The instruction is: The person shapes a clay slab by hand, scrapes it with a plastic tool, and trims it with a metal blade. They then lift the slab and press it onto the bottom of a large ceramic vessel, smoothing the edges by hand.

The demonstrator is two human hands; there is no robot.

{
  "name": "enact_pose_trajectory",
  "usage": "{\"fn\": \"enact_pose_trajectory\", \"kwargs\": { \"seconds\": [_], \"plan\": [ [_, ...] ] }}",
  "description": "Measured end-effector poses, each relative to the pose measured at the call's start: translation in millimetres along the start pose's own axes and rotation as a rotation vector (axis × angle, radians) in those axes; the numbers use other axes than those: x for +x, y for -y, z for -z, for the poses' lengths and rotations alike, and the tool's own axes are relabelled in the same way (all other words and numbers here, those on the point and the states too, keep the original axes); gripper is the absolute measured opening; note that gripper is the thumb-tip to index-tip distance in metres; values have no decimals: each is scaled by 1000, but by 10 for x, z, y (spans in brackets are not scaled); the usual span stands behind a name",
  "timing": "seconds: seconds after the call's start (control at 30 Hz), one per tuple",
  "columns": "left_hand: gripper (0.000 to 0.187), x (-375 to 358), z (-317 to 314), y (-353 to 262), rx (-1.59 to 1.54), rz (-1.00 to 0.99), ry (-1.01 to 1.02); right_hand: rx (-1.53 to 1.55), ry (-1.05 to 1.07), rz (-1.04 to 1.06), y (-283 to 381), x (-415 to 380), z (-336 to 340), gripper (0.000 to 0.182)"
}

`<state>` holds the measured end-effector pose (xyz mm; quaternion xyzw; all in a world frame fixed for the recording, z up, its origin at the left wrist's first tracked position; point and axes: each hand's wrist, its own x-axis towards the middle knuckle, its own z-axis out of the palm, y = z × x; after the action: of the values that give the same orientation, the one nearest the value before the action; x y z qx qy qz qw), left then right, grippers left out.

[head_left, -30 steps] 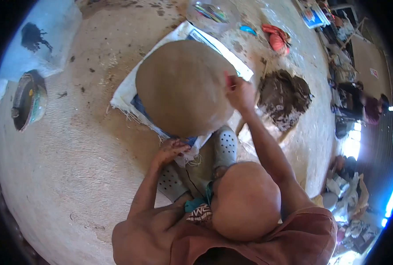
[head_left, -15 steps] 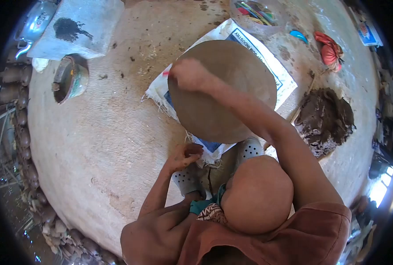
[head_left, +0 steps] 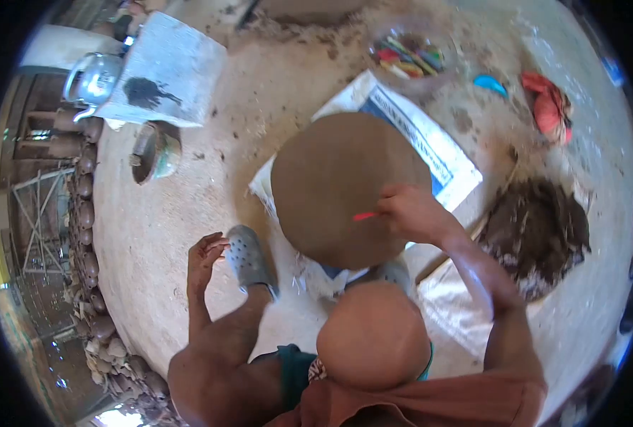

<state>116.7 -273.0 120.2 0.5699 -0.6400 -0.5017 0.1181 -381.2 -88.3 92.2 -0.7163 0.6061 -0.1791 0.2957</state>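
**Round clay form lay beneath a pinched red tool**

We looked down on a pale, rough floor that spread under everything else. Near its middle lay a white woven sack with blue print, its corners showing around the clay form. The form sat on that sack, its broad, smooth brown top facing us. To its right we saw a mound of dark, wet clay, smaller and ragged at the edges.

Toward the upper left stood a whitish slab with a dark splash across it. Beyond the form was a clear basin of coloured sticks. A silver kettle stood just beside the slab, and an open round container stood near the slab's lower edge. On the far right we noted a knotted red bundle.

The person's left clog was planted left of the form. The right hand was over the form's right part, fingers closed narrowly around the red tool. The left hand was loosely spread near the clog's toe, and we saw nothing in it. A curved blue piece lay between basin and bundle. Smallest was the slim red tool, pointing left; we could not tell whether it touched the clay.
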Motion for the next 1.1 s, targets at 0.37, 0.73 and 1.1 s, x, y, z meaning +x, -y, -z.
{"fn": "enact_pose_trajectory", "kwargs": {
  "seconds": [0.37,0.73,1.1],
  "plan": [
    [49,2351,-80,-923,282,-130,0,441,-574,-322,-498,-117,237,11],
    [41,5010,131,-1211,476,-492,-29,41,-190,-382,-371,1036,754,15],
    [68,8501,-25,-2009,626,-520,-471,-392,-237,-1207,307,149,1058,8]
  ]
}}
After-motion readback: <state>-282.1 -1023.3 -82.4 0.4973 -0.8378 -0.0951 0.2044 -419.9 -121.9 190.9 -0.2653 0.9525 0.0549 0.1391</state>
